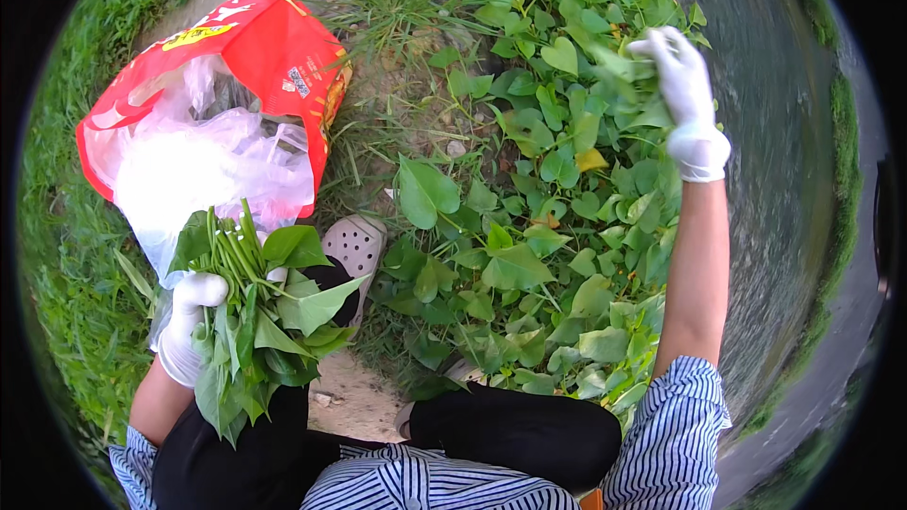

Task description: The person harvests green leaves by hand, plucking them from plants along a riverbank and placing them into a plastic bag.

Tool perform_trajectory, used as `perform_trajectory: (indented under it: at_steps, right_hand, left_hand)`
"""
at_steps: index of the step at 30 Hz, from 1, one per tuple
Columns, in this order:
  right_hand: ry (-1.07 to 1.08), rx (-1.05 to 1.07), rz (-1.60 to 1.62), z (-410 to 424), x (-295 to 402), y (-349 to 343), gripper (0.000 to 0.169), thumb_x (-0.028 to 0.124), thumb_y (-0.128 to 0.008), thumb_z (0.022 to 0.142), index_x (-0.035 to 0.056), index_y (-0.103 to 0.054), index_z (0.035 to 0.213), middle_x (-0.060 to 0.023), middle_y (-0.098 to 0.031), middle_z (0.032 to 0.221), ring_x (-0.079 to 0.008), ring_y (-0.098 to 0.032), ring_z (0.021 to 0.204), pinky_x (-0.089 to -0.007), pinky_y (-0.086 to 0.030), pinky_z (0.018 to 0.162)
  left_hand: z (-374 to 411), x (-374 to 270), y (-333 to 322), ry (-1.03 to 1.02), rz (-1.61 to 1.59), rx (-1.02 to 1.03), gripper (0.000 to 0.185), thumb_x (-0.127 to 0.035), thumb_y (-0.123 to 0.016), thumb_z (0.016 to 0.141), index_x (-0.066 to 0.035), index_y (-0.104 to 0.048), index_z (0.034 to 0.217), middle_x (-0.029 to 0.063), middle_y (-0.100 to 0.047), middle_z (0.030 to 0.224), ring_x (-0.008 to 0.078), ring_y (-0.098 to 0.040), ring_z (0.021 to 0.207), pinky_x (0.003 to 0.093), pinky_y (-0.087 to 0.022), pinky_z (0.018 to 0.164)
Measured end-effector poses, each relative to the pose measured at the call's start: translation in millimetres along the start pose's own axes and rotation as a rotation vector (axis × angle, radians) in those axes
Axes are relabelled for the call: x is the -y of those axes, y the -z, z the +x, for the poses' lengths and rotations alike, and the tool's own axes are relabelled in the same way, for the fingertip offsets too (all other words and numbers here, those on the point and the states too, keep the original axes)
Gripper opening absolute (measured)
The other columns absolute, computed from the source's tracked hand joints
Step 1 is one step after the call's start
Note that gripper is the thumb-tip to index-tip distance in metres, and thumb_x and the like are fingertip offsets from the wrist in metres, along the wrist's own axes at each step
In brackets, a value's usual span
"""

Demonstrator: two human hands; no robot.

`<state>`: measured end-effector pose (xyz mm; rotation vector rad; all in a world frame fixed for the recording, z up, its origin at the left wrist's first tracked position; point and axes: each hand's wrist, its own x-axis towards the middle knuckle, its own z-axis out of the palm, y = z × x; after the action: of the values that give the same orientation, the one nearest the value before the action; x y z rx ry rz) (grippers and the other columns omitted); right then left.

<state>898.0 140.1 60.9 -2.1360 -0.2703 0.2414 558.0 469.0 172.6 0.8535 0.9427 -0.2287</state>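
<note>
My left hand (195,322), in a white glove, grips a thick bunch of green leafy stems (262,326) above my left knee. The cut stem ends point away from me and the leaves hang towards me. Out to the right, my right hand (680,85), also gloved in white, is curled around several green leaves (638,88) that are blurred by motion. It is over the far right edge of a patch of heart-shaped leaves (521,265), which look like sweet potato vines.
A red printed bag (276,49) stands open at the left, with crumpled clear plastic (212,149) inside and spilling over its rim. My pale clog (354,244) rests on bare soil near it. Grass (78,227) grows at the far left. Water (765,177) lies beyond the vines' right edge.
</note>
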Motion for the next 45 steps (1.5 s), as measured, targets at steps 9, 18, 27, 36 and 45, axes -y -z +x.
perform_trajectory:
  at_steps: [9, 18, 27, 36, 45]
  right_hand:
    - [0.244, 0.595, -0.922, 15.4, -86.1, -129.3, 0.024, 0.008, -0.05, 0.075, 0.0092, -0.064, 0.095, -0.014, -0.064, 0.095, -0.0318, -0.061, 0.089, -0.039, -0.049, 0.078]
    - [-0.249, 0.379, -0.835, 0.3, -194.1, -83.2, 0.028, 0.018, -0.053, 0.079, 0.0139, -0.063, 0.105, -0.0176, -0.062, 0.098, -0.0326, -0.059, 0.09, -0.0356, -0.046, 0.081]
    - [-0.04, 0.224, -1.115, 3.6, -197.2, -102.2, 0.016, 0.016, -0.051, 0.077, 0.0099, -0.065, 0.08, -0.0128, -0.065, 0.081, -0.0311, -0.063, 0.076, -0.0403, -0.049, 0.068]
    - [0.009, 0.409, -1.486, 11.7, -193.7, -92.3, 0.016, 0.012, -0.054, 0.076, 0.0158, -0.069, 0.079, -0.0054, -0.067, 0.08, -0.0233, -0.065, 0.076, -0.036, -0.049, 0.06]
    - [0.019, 0.322, -1.323, 6.4, -186.6, -22.5, 0.014, 0.013, -0.055, 0.074, 0.0126, -0.068, 0.076, -0.0085, -0.066, 0.078, -0.0265, -0.065, 0.075, -0.0365, -0.05, 0.064]
  left_hand:
    - [4.8, -11.3, 6.8, 0.042, -0.01, -0.031, 0.055, -0.025, -0.061, 0.055, 0.005, -0.052, 0.1, 0.014, -0.057, 0.085, 0.0223, -0.055, 0.077, 0.0309, -0.046, 0.074]
    - [-0.6, -4.9, 37.2, 0.067, -0.136, -0.101, 0.057, -0.022, -0.059, 0.059, 0.003, -0.051, 0.109, 0.0139, -0.06, 0.093, 0.0228, -0.058, 0.082, 0.0335, -0.049, 0.079]
    - [-2.8, -5.5, 31.6, 0.069, -0.152, -0.224, 0.055, -0.021, -0.059, 0.06, 0.001, -0.05, 0.11, 0.012, -0.059, 0.09, 0.0222, -0.057, 0.082, 0.0328, -0.049, 0.077]
    - [-6.7, -2.0, 49.0, 0.049, -0.096, -0.166, 0.053, -0.033, -0.058, 0.066, 0.003, -0.053, 0.105, 0.0126, -0.059, 0.089, 0.0258, -0.055, 0.094, 0.0377, -0.046, 0.089]
    - [-4.0, -0.4, 28.6, 0.053, -0.08, -0.199, 0.054, -0.031, -0.058, 0.064, 0.002, -0.051, 0.105, 0.0115, -0.058, 0.088, 0.0248, -0.055, 0.086, 0.0365, -0.047, 0.083]
